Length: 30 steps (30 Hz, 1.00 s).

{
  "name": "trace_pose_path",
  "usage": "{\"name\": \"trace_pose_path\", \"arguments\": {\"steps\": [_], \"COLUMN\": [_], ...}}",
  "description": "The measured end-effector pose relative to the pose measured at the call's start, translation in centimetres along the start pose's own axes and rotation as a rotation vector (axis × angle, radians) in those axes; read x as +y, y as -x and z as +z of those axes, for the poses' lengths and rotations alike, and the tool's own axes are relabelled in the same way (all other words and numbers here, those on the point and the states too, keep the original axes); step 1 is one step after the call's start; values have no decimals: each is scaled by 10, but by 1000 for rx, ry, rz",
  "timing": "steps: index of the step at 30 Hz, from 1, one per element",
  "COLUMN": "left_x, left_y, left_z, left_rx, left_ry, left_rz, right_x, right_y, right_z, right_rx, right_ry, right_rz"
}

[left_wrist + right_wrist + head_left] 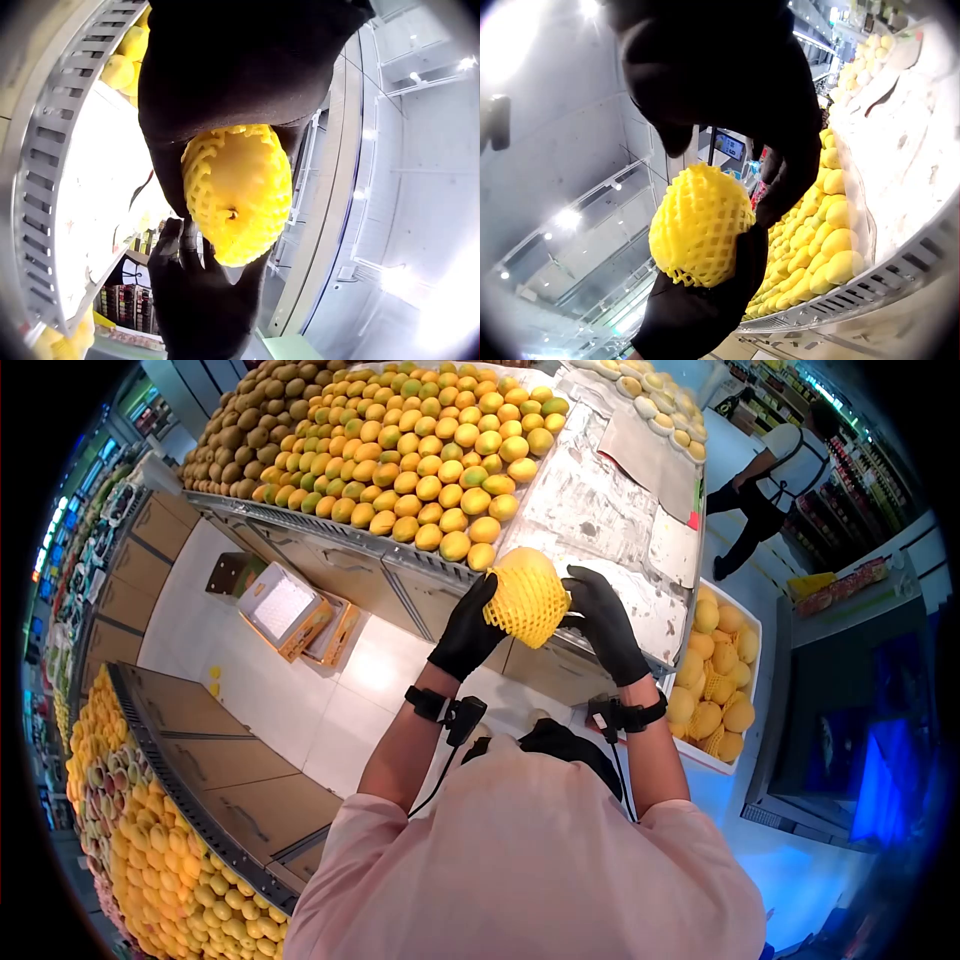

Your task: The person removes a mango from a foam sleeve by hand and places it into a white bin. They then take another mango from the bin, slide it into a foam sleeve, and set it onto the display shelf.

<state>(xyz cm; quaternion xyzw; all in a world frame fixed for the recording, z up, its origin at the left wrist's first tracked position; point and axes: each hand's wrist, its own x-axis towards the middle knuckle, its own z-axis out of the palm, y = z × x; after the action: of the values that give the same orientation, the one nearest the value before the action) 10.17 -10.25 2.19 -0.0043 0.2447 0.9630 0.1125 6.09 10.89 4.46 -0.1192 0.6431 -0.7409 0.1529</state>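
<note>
My gloved left hand (468, 632) holds a large yellow mango (526, 559) by its left side, above the front edge of the display. Around the fruit is a yellow foam net sleeve (530, 608), its bare end showing at the top. In the left wrist view the stem end of the mango (238, 180) peeks through the net's opening. My gloved right hand (606, 625) stands at the right side of the sleeve, thumb and fingers spread apart, fingertips right at the net. From the right wrist, the netted fruit (701, 229) sits against the left palm.
Rows of smaller yellow mangoes (430, 465) and brown fruit (255, 430) fill the display's left. Pale lining (590, 500) covers its right part. A white box (757, 650) of large yellow fruit stands at right. Cartons (285, 610) lie on the floor; a person (775, 475) is walking behind.
</note>
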Motion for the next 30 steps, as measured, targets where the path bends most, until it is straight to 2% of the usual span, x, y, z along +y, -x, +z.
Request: {"name": "trace_pose_path", "arguments": {"steps": [1, 3, 5, 9, 12, 15, 18, 19, 21, 24, 27, 28, 30], "left_x": [2, 5, 3, 3, 6, 2, -4, -5, -8, -10, -12, -13, -17], "left_y": [0, 2, 3, 6, 10, 9, -1, -3, -9, -17, -26, -28, -34], "left_z": [1, 1, 0, -3, 3, -3, -17, -20, -20, -22, -23, -22, -23], "left_rx": [-2, 0, -10, -86, -80, -17, 33, 46, 4, -21, 28, 53, 50], "left_ry": [-97, -293, -268, -278, -276, -276, -310, -322, -146, -21, 80, 121, 134], "left_rz": [55, 166, 187, 270, 267, 240, 215, 204, 194, 167, 128, 111, 94], "right_x": [-3, -5, -2, 14, 17, 12, 10, 6, -6, -19, -27, -21, -21], "right_y": [0, -3, -2, -11, -16, -22, -30, -32, -35, -45, -52, -57, -61], "right_z": [3, 9, 14, 14, 14, 20, 15, 14, 11, 2, -9, -11, -16], "right_rx": [25, 18, -27, 27, 52, 46, 15, 3, -20, -109, -166, -196, -202], "right_ry": [-94, -47, -36, 88, 373, 207, 245, 228, 194, 374, 547, 362, 264], "right_rz": [71, 151, 199, 27, -107, -259, -351, -291, -173, -28, -205, -338, -256]}}
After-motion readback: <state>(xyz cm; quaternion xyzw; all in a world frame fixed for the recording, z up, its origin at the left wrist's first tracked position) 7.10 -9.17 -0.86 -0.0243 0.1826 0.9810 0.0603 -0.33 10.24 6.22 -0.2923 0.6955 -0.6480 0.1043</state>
